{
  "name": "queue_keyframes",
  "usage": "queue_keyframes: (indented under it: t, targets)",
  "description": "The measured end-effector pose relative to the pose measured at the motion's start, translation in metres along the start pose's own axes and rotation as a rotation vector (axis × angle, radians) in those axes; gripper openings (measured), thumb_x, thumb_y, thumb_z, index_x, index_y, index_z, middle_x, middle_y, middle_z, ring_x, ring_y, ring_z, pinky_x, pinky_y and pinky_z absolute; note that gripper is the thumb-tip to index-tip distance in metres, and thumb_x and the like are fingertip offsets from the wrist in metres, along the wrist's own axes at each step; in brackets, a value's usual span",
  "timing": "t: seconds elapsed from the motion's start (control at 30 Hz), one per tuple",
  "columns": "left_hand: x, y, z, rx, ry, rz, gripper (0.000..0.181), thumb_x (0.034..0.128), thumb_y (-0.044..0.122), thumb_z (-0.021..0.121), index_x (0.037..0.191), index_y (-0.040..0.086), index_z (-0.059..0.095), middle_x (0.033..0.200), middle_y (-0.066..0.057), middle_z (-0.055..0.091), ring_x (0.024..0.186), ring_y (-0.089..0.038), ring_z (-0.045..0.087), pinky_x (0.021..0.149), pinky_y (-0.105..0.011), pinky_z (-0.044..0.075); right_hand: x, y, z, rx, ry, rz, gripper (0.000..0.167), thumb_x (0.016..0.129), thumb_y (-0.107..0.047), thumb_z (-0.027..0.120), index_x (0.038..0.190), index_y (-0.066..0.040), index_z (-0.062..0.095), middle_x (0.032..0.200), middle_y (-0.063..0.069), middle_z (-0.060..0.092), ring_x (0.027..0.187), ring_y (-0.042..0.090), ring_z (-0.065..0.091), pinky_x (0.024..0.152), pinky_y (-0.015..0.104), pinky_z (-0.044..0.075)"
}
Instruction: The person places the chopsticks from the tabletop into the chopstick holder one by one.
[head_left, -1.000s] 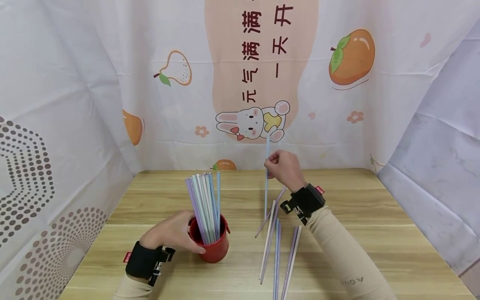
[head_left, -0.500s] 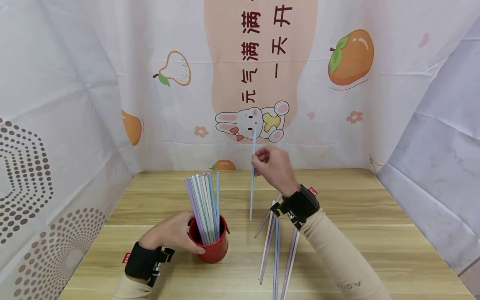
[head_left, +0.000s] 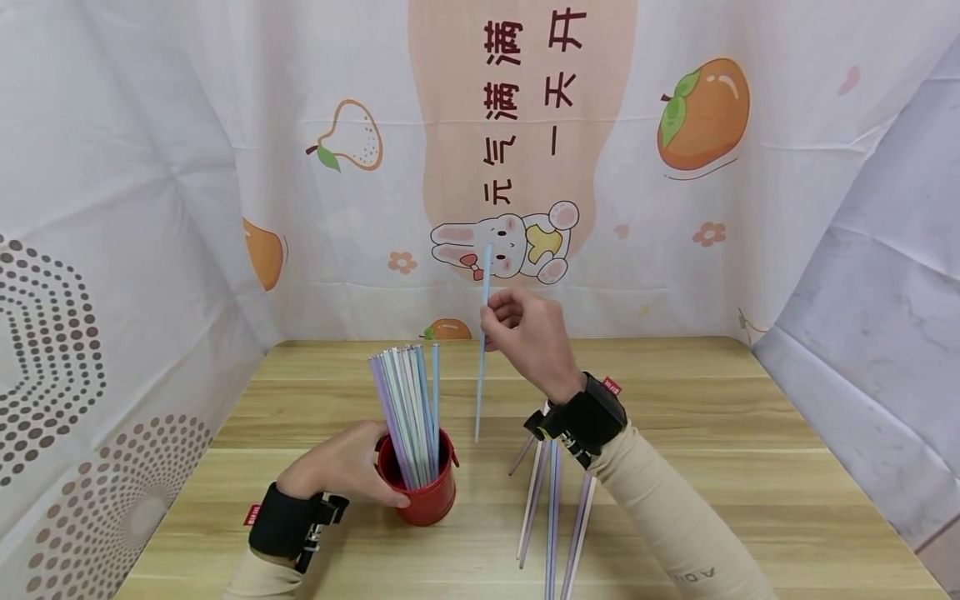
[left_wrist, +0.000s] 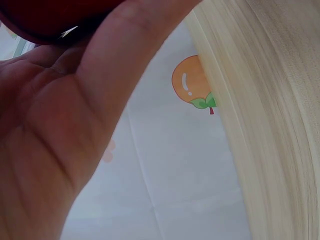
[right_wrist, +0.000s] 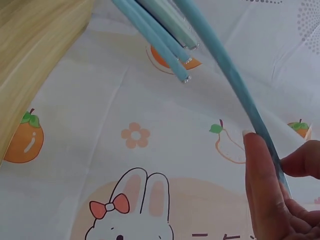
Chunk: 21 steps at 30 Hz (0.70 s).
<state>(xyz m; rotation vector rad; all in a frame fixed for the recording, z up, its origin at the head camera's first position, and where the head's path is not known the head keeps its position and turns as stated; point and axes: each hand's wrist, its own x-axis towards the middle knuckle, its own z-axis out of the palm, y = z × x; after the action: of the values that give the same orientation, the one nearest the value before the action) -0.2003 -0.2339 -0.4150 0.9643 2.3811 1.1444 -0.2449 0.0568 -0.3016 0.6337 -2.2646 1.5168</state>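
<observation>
A small red bucket (head_left: 427, 502) stands on the table, holding several upright thin sticks (head_left: 407, 417) in purple, pale green, white and blue. My left hand (head_left: 348, 468) grips the bucket from the left, thumb against its near side; its other fingers are mostly hidden. My right hand (head_left: 531, 337) pinches a light-blue straw-like stick (head_left: 481, 383) between thumb and fingers, near upright, right of the bucket. In the right wrist view the pinched blue stick (right_wrist: 235, 77) passes beside the ends of the bucket's sticks (right_wrist: 165, 59). The left wrist view shows the bucket's dark red underside (left_wrist: 55, 17).
Several loose white, purple and blue sticks (head_left: 553, 517) lie on the wooden table (head_left: 712, 467), partly under my right forearm. A white printed cloth (head_left: 337, 250) hangs behind the table, with more cloth at both sides.
My right hand has moved left with the blue stick, from above the loose sticks to near the bucket. My left hand and the bucket have stayed put.
</observation>
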Motion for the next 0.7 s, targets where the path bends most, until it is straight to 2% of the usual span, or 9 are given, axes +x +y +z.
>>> queue_keyframes:
  t: [0.27,0.7]
  targets:
    - [0.0,0.001,0.0,0.013,0.0,0.003,0.069,0.0785,0.038,0.089,0.137,0.017,0.058,0.129,0.002,0.071,0.113,-0.011,0.067,0.098,-0.025,0.055,-0.002,-0.01,0.007,0.072,-0.007,-0.037,0.01,0.096,-0.001,0.064,0.104,0.006,0.066,0.087,0.019,0.072,0.07,0.025,0.072,0.063,0.027,0.062]
    - [0.001,0.001,0.001,0.017,0.001,0.013,0.072,0.0787,0.038,0.089,0.139,0.017,0.057,0.129,0.001,0.07,0.113,-0.012,0.067,0.098,-0.025,0.055,-0.008,-0.016,0.022,0.108,-0.005,-0.078,0.01,0.096,0.0,0.065,0.104,0.006,0.066,0.087,0.019,0.073,0.071,0.026,0.072,0.064,0.03,0.063]
